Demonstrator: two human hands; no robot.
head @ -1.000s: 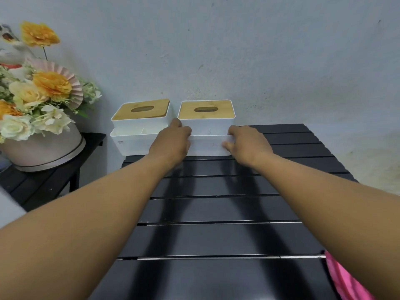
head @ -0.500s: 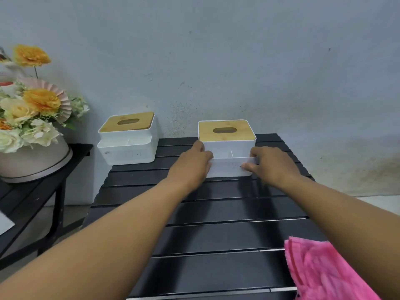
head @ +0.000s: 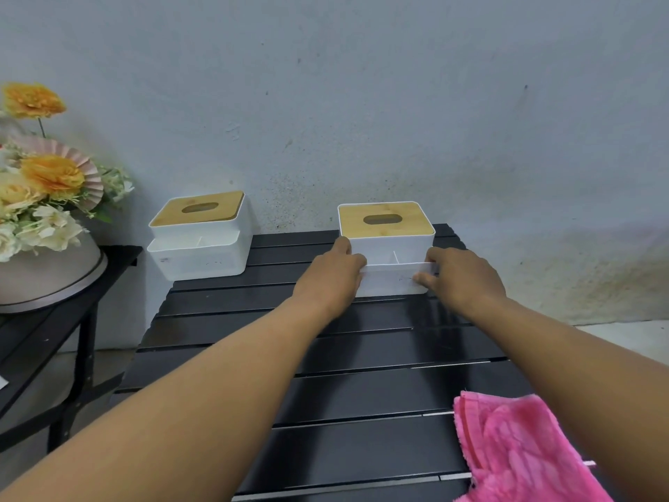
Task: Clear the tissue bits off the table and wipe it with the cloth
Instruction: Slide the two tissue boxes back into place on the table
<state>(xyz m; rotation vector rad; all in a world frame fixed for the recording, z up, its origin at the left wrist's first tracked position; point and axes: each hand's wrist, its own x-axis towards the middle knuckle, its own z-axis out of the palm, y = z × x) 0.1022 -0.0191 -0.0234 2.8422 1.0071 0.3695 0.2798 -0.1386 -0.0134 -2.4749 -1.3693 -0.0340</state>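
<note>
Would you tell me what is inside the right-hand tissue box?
The tissue box has a wooden lid whose oval slot looks dark, contents hidden. The left hand and right hand cover the front tray's ends.

Table [head: 398, 356]: left box [head: 202, 255], right box [head: 391, 244], cloth [head: 514, 451]

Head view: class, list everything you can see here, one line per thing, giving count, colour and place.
table: one, black, slatted, centre
left box: one, white with wooden lid, table's back left corner
right box: one, white with wooden lid, back centre of table
cloth: one, pink, table's near right
side table: one, black, far left
pot: one, beige, on side table
flowers: a bunch, orange, yellow and white, in pot
wall: one, grey, behind
left hand: one, grips right box's left side
right hand: one, grips right box's right side
</note>
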